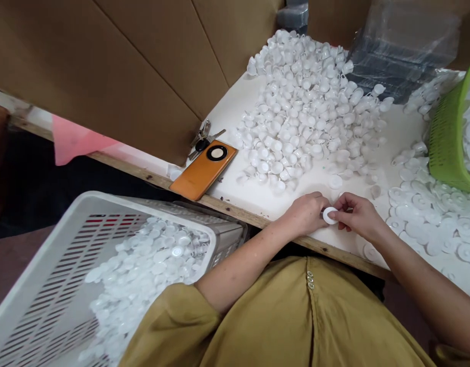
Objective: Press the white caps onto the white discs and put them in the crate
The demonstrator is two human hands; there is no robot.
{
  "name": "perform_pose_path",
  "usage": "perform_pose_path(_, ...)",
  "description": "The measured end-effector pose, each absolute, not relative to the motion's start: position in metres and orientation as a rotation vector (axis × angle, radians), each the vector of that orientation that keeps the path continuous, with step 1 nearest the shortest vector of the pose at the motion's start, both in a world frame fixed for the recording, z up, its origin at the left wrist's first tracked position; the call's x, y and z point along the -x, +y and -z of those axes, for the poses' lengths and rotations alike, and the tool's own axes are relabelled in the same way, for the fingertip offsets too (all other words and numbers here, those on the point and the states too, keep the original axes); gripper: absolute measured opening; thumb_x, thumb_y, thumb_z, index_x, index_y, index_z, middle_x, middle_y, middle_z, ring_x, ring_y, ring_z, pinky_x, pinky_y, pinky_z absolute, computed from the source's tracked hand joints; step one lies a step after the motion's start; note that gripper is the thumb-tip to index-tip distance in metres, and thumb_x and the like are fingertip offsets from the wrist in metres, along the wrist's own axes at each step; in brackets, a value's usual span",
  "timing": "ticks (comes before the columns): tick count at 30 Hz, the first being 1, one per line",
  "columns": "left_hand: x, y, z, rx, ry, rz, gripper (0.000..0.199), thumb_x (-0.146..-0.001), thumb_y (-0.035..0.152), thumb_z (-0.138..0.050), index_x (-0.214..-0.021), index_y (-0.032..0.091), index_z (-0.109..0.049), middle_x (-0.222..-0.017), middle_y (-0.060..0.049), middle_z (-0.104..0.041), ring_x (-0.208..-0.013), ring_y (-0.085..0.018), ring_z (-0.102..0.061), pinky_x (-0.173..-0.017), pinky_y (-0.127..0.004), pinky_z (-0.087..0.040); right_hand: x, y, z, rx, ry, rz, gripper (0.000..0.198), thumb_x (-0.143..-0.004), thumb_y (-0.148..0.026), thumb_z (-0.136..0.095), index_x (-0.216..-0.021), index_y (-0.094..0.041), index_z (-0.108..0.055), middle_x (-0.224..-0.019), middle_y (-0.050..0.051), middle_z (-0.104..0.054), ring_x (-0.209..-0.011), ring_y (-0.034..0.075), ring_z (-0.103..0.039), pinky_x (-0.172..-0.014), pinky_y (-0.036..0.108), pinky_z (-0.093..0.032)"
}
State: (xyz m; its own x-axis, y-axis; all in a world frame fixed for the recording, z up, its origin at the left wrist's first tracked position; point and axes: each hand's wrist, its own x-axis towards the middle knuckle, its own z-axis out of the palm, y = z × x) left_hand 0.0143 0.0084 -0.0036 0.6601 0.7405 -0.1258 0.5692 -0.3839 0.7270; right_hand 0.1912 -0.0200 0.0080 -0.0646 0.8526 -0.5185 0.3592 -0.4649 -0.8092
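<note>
My right hand [359,216] pinches a small round white plastic disc [330,216], like a toy saucer, between thumb and fingers. Facing it, my left hand [308,213] is closed at the disc's left edge; what its fingers hold is mostly hidden. Both hands are just over the table's front edge. Beyond them spreads a big heap of small white plastic pieces [296,107], many like tiny cups with handles. To the right of my right hand lie many flat white discs [429,214] with ring marks.
A green basket [447,137] of white pieces stands at right. An orange phone [202,171] and keys [204,140] lie by a cardboard panel [143,66]. Below left, a pale slatted crate [40,285] holds more white pieces. Plastic-wrapped dark bundles [388,66] sit behind.
</note>
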Motion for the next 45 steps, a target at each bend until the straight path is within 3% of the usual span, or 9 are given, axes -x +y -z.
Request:
perform_pose_path(3,-0.010,0.015,-0.004,-2.057,0.910,-0.230,0.029,-0.068,0.030,-0.074,-0.094,0.018,-0.070,-0.084,-0.002,-0.063,-0.076,-0.015,-0.059,-0.064,-0.022,-0.041,-0.191,-0.018,-0.009,1.788,-1.340,-1.564,0.030,-0.064,-0.036,-0.076,-0.073,-0.020,-0.052,-0.055,-0.006,-0.055,-0.043,0.011,-0.056,-0.037,0.020,-0.038)
perform_pose_path(14,-0.021,0.037,-0.008,-2.027,0.931,-0.022,0.023,-0.067,0.034,-0.075,-0.077,0.018,-0.062,-0.070,0.004,-0.062,-0.062,-0.011,-0.055,-0.054,-0.022,-0.032,-0.192,-0.018,-0.010,1.747,-1.182,-1.689,0.039,-0.065,-0.051,-0.075,-0.071,-0.019,-0.053,-0.054,-0.001,-0.061,-0.047,0.015,-0.062,-0.039,0.021,-0.045)
perform_pose_path(22,-0.025,0.040,-0.012,-2.088,0.933,0.057,0.024,-0.068,0.035,-0.074,-0.076,0.019,-0.058,-0.069,0.003,-0.060,-0.058,-0.012,-0.052,-0.053,-0.024,-0.032,-0.191,-0.011,-0.008,1.880,-1.213,-1.785,0.034,-0.069,-0.045,-0.073,-0.074,-0.020,-0.050,-0.051,-0.002,-0.061,-0.042,0.014,-0.060,-0.037,0.020,-0.043)
perform_pose_path(28,-0.024,0.038,-0.012,-2.021,0.930,-0.002,0.022,-0.068,0.033,-0.075,-0.075,0.019,-0.059,-0.068,0.005,-0.060,-0.059,-0.011,-0.053,-0.054,-0.022,-0.032,-0.195,-0.009,-0.011,1.872,-1.385,-1.686,0.033,-0.071,-0.045,-0.072,-0.075,-0.021,-0.050,-0.051,-0.002,-0.060,-0.041,0.013,-0.057,-0.039,0.022,-0.043)
perform_pose_path(31,-0.017,0.028,-0.009,-1.966,0.974,-0.163,0.018,-0.070,0.030,-0.072,-0.079,0.018,-0.062,-0.073,0.003,-0.061,-0.066,-0.012,-0.056,-0.059,-0.022,-0.037,-0.210,-0.007,-0.014,1.817,-1.505,-1.448,0.030,-0.076,-0.048,-0.066,-0.078,-0.021,-0.054,-0.054,-0.003,-0.059,-0.043,0.012,-0.054,-0.044,0.024,-0.042)
perform_pose_path(36,-0.003,0.013,-0.004,-1.936,1.061,-0.300,0.015,-0.073,0.025,-0.070,-0.082,0.016,-0.062,-0.077,0.000,-0.061,-0.071,-0.014,-0.057,-0.062,-0.023,-0.040,-0.232,0.000,-0.011,2.004,-1.839,-0.698,0.018,-0.075,-0.038,-0.064,-0.081,-0.021,-0.061,-0.072,0.001,-0.062,-0.061,0.016,-0.057,-0.058,0.029,-0.043)
perform_pose_path(41,0.008,0.003,-0.007,-2.001,1.135,-0.325,0.015,-0.074,0.023,-0.069,-0.086,0.015,-0.064,-0.080,-0.002,-0.060,-0.073,-0.015,-0.056,-0.068,-0.026,-0.043,-0.231,-0.004,-0.002,1.992,-2.089,-0.553,0.028,-0.074,-0.037,-0.067,-0.098,-0.023,-0.062,-0.096,0.006,-0.057,-0.072,0.018,-0.057,-0.061,0.030,-0.042)
perform_pose_path(45,0.055,-0.007,-0.034,-1.947,1.326,-0.442,0.019,-0.078,0.030,-0.063,-0.093,0.018,-0.063,-0.084,-0.003,-0.062,-0.075,-0.016,-0.058,-0.070,-0.028,-0.045,-0.224,-0.006,-0.004,1.968,-2.079,-0.609,0.022,-0.071,-0.032,-0.067,-0.089,-0.022,-0.059,-0.096,0.005,-0.057,-0.072,0.018,-0.055,-0.059,0.029,-0.039)
